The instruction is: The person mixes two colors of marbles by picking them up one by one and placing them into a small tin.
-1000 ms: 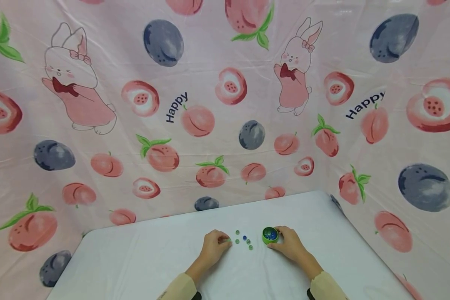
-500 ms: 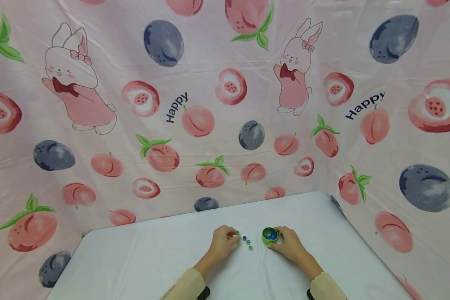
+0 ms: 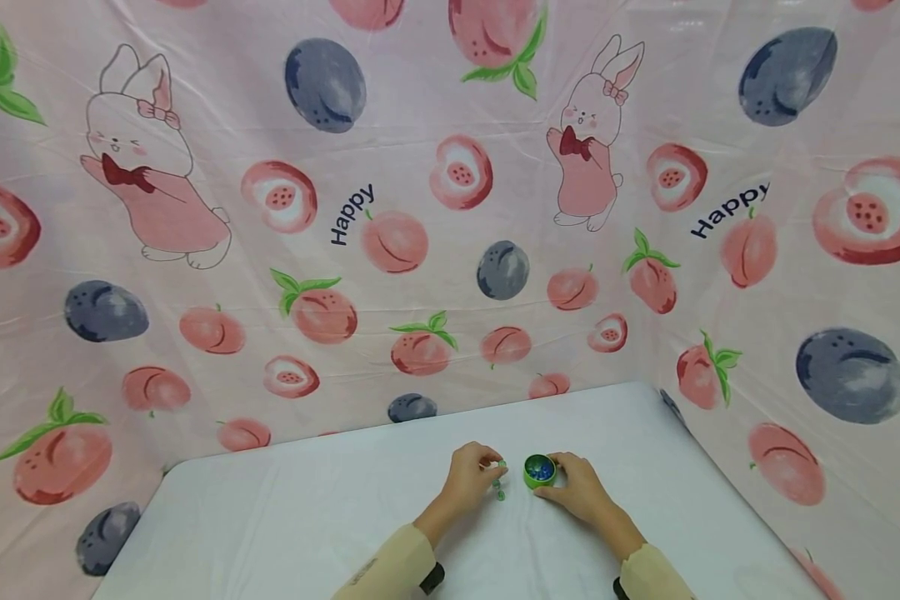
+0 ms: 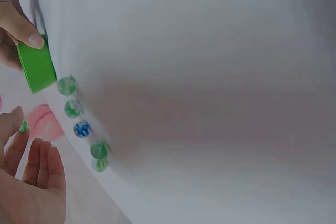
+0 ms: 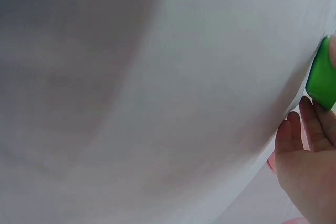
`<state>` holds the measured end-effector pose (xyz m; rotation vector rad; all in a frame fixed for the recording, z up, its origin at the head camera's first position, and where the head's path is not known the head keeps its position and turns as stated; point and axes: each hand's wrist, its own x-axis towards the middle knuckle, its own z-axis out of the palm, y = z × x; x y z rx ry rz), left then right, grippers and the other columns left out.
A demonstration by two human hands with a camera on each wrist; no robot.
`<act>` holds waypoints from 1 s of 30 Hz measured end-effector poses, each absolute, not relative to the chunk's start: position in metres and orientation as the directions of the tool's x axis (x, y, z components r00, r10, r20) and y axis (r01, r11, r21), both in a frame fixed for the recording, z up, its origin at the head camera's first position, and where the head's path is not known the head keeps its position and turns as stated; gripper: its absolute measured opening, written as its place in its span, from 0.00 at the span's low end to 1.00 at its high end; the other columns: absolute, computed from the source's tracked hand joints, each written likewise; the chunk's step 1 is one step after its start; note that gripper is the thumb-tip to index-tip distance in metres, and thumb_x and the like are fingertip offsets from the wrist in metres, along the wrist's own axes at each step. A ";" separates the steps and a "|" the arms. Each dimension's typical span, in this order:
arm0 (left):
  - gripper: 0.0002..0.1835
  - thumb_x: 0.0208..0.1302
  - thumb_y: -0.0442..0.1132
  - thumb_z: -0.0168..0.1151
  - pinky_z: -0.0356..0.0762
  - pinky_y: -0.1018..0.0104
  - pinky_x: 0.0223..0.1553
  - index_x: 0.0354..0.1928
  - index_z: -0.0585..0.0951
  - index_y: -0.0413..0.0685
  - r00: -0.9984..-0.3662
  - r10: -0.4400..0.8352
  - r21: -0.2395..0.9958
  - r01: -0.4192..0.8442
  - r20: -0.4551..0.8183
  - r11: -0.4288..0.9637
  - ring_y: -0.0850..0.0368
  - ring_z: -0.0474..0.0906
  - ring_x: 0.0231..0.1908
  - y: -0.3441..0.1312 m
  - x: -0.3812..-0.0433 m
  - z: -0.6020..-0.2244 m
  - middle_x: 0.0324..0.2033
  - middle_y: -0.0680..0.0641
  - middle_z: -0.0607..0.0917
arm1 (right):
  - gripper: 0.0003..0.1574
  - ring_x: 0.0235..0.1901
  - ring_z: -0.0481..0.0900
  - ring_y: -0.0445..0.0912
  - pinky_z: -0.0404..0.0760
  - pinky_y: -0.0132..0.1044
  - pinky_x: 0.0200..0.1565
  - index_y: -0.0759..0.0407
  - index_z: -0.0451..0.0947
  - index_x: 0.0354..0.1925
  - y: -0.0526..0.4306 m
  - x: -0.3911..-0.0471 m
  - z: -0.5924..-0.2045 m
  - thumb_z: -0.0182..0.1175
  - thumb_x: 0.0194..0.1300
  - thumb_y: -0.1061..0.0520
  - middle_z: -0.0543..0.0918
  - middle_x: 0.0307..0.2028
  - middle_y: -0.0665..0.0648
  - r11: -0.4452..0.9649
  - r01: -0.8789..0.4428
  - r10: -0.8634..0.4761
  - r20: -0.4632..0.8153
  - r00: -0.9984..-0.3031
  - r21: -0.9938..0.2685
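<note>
My left hand [image 3: 468,482] pinches a green marble [image 4: 23,126] between thumb and forefinger, its other fingers spread loosely in the left wrist view. Held this way, the marble is a little left of a small bright green cup [image 3: 537,485]. My right hand [image 3: 583,490] grips that cup from its right side, thumb at the front and fingers behind. Blue marbles [image 3: 544,472] lie inside the cup. On the white cloth, a row of loose marbles shows in the left wrist view: several clear green ones [image 4: 67,85] and a blue one [image 4: 82,129]. In the head view, the left hand hides part of this row.
A white cloth covers the table [image 3: 285,517]. Behind it and along the sides hangs a pink curtain [image 3: 412,283] printed with fruit and rabbits. A dark slim object [image 3: 671,403] lies at the table's right back edge.
My left hand has moved right and slightly away from me, over the loose marbles toward the cup, the green marble in its fingertips. My right hand and the cup have stayed in place.
</note>
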<state>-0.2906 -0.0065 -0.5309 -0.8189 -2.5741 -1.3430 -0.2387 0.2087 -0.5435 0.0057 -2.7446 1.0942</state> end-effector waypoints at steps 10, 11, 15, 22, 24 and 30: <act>0.05 0.62 0.30 0.76 0.83 0.65 0.41 0.37 0.88 0.36 -0.817 0.433 0.710 0.558 0.380 0.430 0.48 0.82 0.39 0.015 -0.291 -0.528 0.36 0.41 0.86 | 0.35 0.55 0.81 0.61 0.78 0.60 0.61 0.71 0.81 0.56 0.210 -0.239 -0.547 0.82 0.55 0.57 0.86 0.51 0.63 0.722 -0.107 0.050 0.206 -0.977 -0.684; 0.05 0.62 0.30 0.76 0.83 0.65 0.41 0.37 0.89 0.36 -0.819 0.433 0.711 0.555 0.376 0.433 0.48 0.82 0.39 0.017 -0.290 -0.528 0.36 0.41 0.86 | 0.35 0.55 0.81 0.61 0.78 0.60 0.61 0.71 0.81 0.56 0.211 -0.239 -0.548 0.82 0.55 0.57 0.87 0.51 0.63 0.722 -0.110 0.049 0.208 -0.977 -0.684; 0.06 0.63 0.30 0.75 0.82 0.65 0.42 0.39 0.89 0.35 -0.824 0.434 0.716 0.545 0.364 0.436 0.47 0.82 0.39 0.023 -0.288 -0.526 0.37 0.40 0.86 | 0.35 0.55 0.81 0.60 0.78 0.60 0.61 0.70 0.81 0.56 0.211 -0.240 -0.549 0.83 0.54 0.57 0.87 0.50 0.62 0.720 -0.115 0.046 0.212 -0.976 -0.684; 0.06 0.62 0.30 0.76 0.82 0.66 0.41 0.39 0.88 0.34 -0.825 0.436 0.717 0.543 0.358 0.438 0.48 0.82 0.39 0.032 -0.289 -0.526 0.37 0.40 0.86 | 0.35 0.56 0.81 0.61 0.77 0.61 0.63 0.70 0.81 0.56 0.212 -0.240 -0.548 0.82 0.55 0.57 0.87 0.51 0.63 0.720 -0.107 0.049 0.204 -0.978 -0.686; 0.06 0.62 0.30 0.76 0.82 0.65 0.41 0.39 0.88 0.33 -0.828 0.439 0.724 0.537 0.350 0.434 0.48 0.82 0.39 0.034 -0.290 -0.525 0.37 0.40 0.86 | 0.35 0.57 0.81 0.62 0.77 0.61 0.63 0.70 0.81 0.56 0.212 -0.240 -0.548 0.82 0.55 0.57 0.87 0.52 0.64 0.721 -0.106 0.049 0.202 -0.978 -0.685; 0.06 0.65 0.30 0.74 0.83 0.62 0.43 0.40 0.88 0.33 -0.835 0.450 0.735 0.517 0.318 0.440 0.46 0.83 0.41 0.039 -0.290 -0.524 0.38 0.40 0.86 | 0.34 0.58 0.81 0.62 0.77 0.62 0.63 0.72 0.81 0.56 0.211 -0.239 -0.546 0.82 0.56 0.57 0.86 0.52 0.65 0.718 -0.110 0.046 0.205 -0.978 -0.687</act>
